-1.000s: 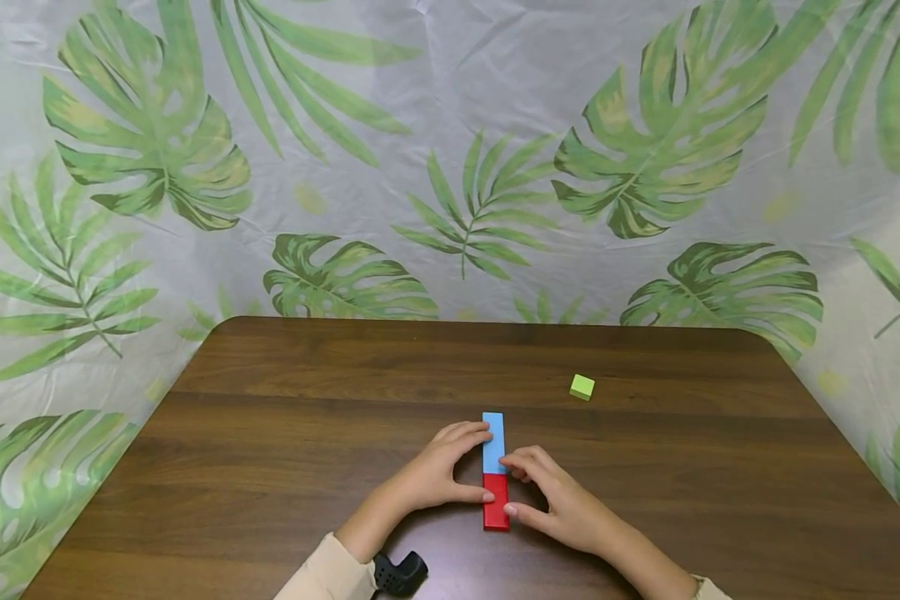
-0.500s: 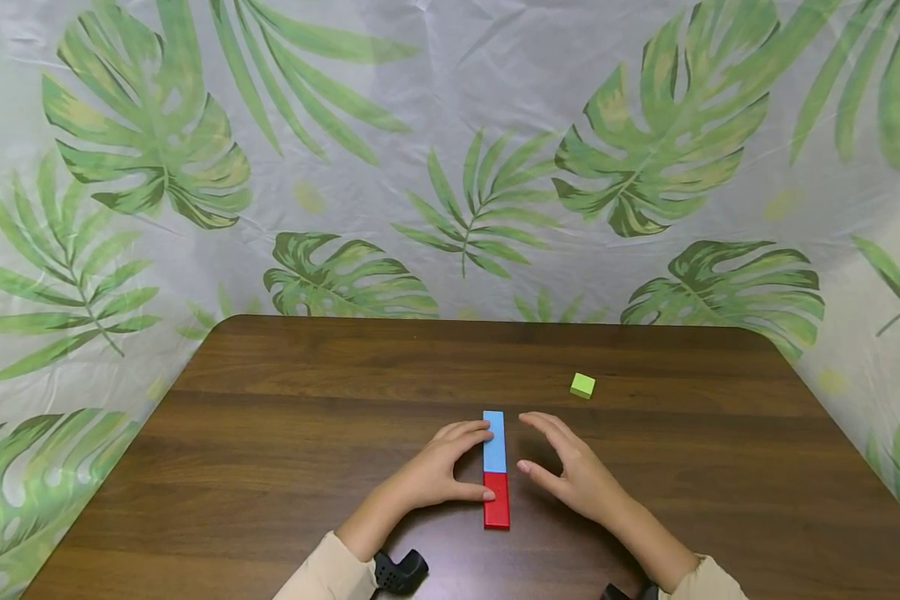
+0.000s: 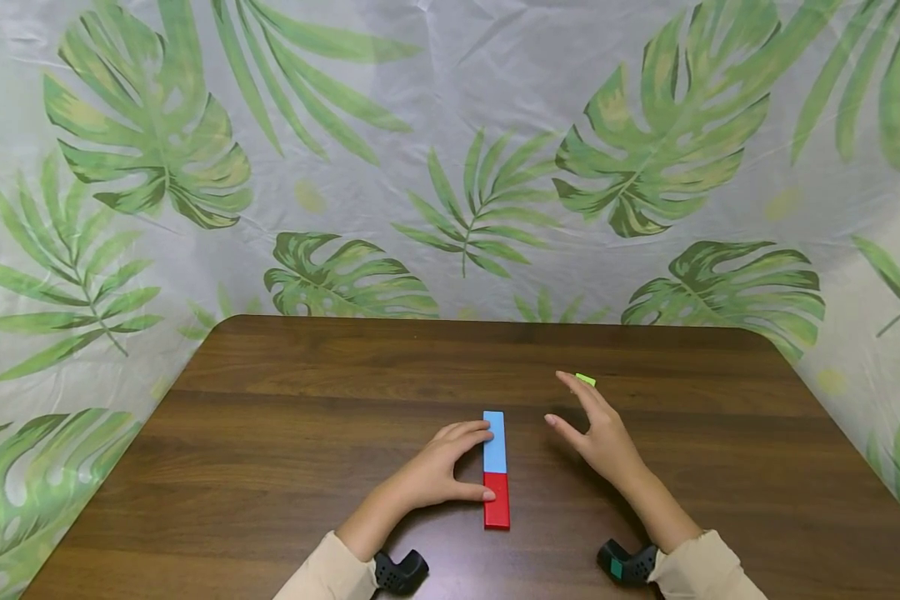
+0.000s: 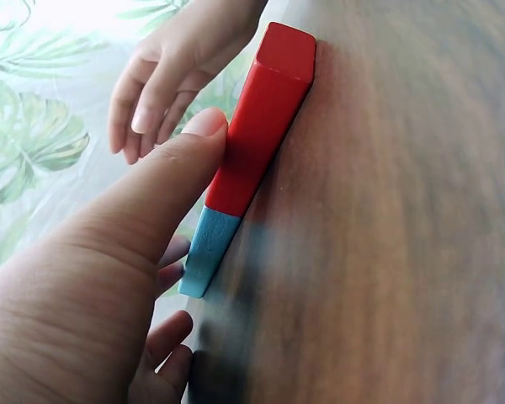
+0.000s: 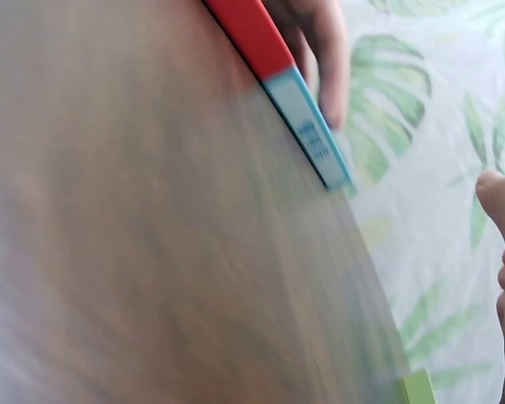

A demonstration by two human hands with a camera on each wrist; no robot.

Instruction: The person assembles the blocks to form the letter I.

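A blue rectangular block (image 3: 497, 455) and a red rectangular block (image 3: 499, 513) lie end to end on the wooden table, making one straight bar. My left hand (image 3: 439, 472) rests against the bar's left side, thumb touching the red block and fingertips on the blue one. In the left wrist view the thumb lies along an edge of the red block (image 4: 265, 126). To the right of the bar, my right hand (image 3: 606, 435) is held above the table with fingers spread and nothing in them. Its fingers partly hide a small light-green block (image 3: 586, 379) behind them.
The brown table (image 3: 307, 392) has a far edge beyond the green block. Behind it hangs a leaf-print cloth (image 3: 472, 292). Each wrist carries a black device, seen at the left wrist (image 3: 402, 573) and at the right wrist (image 3: 626, 563).
My right hand has left the bar and moved right and away from me, to the front of the green block, its fingers spreading. The left hand and both bar blocks have stayed in place.
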